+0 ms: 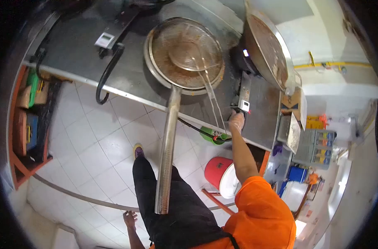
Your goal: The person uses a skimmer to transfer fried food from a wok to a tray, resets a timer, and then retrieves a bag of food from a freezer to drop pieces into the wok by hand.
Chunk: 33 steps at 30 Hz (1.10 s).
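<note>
My right hand (236,120), in a clear plastic glove, is at the counter's front edge. Its fingers curl at the front end of a burner fitting, just below a small white display box (244,105); what they grip is hidden. Low at my side hangs my left hand (130,218), bare, holding nothing, its fingers apart. On the dark metal counter (133,70) rests a wide round strainer with a long steel handle (168,153) that juts toward me. A smaller wire skimmer (212,93) lies across it. Behind my right hand, a large wok-like pan (270,45) stands tilted.
A second display box (104,40) and a black hose (108,74) are on the left. Beneath the counter stand a red bucket (217,172) with a white lid and a green basin (212,135). A metal tray (288,133) sits to the right. White tiles (101,145) cover the floor.
</note>
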Tool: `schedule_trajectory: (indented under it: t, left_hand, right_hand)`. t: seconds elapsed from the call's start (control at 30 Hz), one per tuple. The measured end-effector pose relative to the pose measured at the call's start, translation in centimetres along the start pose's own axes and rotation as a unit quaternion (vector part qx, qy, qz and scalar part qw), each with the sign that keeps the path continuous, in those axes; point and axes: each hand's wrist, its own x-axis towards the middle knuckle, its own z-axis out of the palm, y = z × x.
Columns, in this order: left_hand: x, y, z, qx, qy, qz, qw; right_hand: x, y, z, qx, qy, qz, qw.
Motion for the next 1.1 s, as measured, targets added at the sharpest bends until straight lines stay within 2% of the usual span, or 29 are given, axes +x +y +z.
schedule_trajectory:
  t: [0.1,0.13,0.17,0.23,0.27,0.3,0.37,0.4,0.43,0.5,0.57,0.63,0.7,0.73,0.77,0.8,0.83,0.87,0.9,0.93,0.97,1.03,1.07,1.1]
  left_hand:
    - [-0.3,1.3,-1.2,0.009,-0.013,0.01,1.0]
    - [-0.3,2.3,-1.2,0.012,-0.001,0.004,1.0]
    - [-0.3,3.5,-1.4,0.024,-0.015,0.006,1.0]
    - [0.0,5.8,-1.5,0.07,-0.034,0.024,0.997]
    - [0.1,6.9,-1.4,0.077,-0.032,0.036,0.996]
    - [0.0,7.8,-1.1,0.058,-0.035,0.077,0.995]
    - [-0.9,9.1,-0.8,0.037,-0.031,0.126,0.991]
    - [-1.5,10.4,0.0,0.042,-0.023,0.146,0.988]
    - [-2.5,11.6,1.0,0.045,-0.015,0.167,0.985]
    - [-4.4,12.7,2.5,0.046,-0.004,0.186,0.981]
    - [-5.8,12.6,4.1,0.046,0.018,0.208,0.977]
    - [-5.9,10.3,5.2,0.034,0.029,0.208,0.977]
    - [-6.7,7.0,6.2,0.001,0.015,0.22,0.975]
    - [-4.6,3.9,5.7,-0.009,-0.006,0.231,0.973]
    - [-2.3,1.7,4.1,-0.096,-0.136,0.134,0.977]
    - [-4.4,-1.8,5.8,-0.15,-0.154,0.292,0.932]
    - [0.4,-6.4,4.1,-0.1,-0.176,0.358,0.912]
    - [-1.4,-6.9,6.1,-0.057,-0.193,0.422,0.884]
    - [-3.6,-10.9,3.4,0.096,0.017,0.166,0.981]
    - [-5.7,-11.7,4.1,0.112,0.055,0.096,0.988]
    - [-6.8,-12.0,4.8,0.118,0.069,0.075,0.988]
    - [-8.2,-12.1,5.6,0.12,0.084,0.063,0.987]
    - [-8.8,-12.2,5.8,0.121,0.09,0.058,0.987]
    - [-9.1,-11.9,6.0,0.121,0.092,0.056,0.987]
  right_hand:
    - [-3.0,-1.3,-3.6,0.047,-0.013,0.042,0.998]
    - [-3.4,-0.1,-3.7,0.062,-0.002,0.016,0.998]
    - [-3.2,1.0,-4.2,0.068,0.003,0.031,0.997]
    - [-2.8,1.3,-7.2,0.164,0.094,0.027,0.982]
    - [-3.0,0.9,-10.1,0.211,0.092,-0.014,0.973]
    - [-2.0,1.6,-10.4,0.22,0.095,-0.008,0.971]
    - [1.0,2.9,-10.0,0.107,0.087,-0.12,0.983]
    - [2.7,3.6,-7.9,0.079,0.099,-0.138,0.982]
    - [3.1,3.4,-7.8,0.091,0.1,-0.141,0.981]
    - [4.0,2.4,-7.4,0.073,0.044,-0.131,0.988]
    - [3.8,1.9,-7.1,0.074,0.075,-0.139,0.985]
    - [3.3,1.8,-7.0,0.126,0.107,-0.117,0.979]
    - [2.8,2.3,-7.0,0.144,0.076,-0.11,0.98]
    - [2.1,2.3,-8.6,0.151,0.106,-0.13,0.974]
    - [1.9,2.6,-9.2,0.156,0.136,-0.15,0.967]
    - [2.5,3.1,-8.7,0.16,0.164,-0.217,0.949]
    - [2.9,3.3,-8.5,0.164,0.161,-0.213,0.95]
    - [2.9,3.4,-8.3,0.11,0.16,-0.277,0.941]
    - [2.7,3.8,-7.9,0.054,0.156,-0.338,0.927]
    - [2.9,4.3,-7.1,0.051,0.18,-0.317,0.93]
    - [3.1,4.7,-7.0,0.053,0.177,-0.312,0.932]
    - [3.4,5.2,-8.2,0.118,0.148,-0.193,0.963]
    - [3.6,5.3,-8.7,0.119,0.144,-0.192,0.963]
    - [3.7,5.6,-9.2,0.11,0.139,-0.236,0.955]
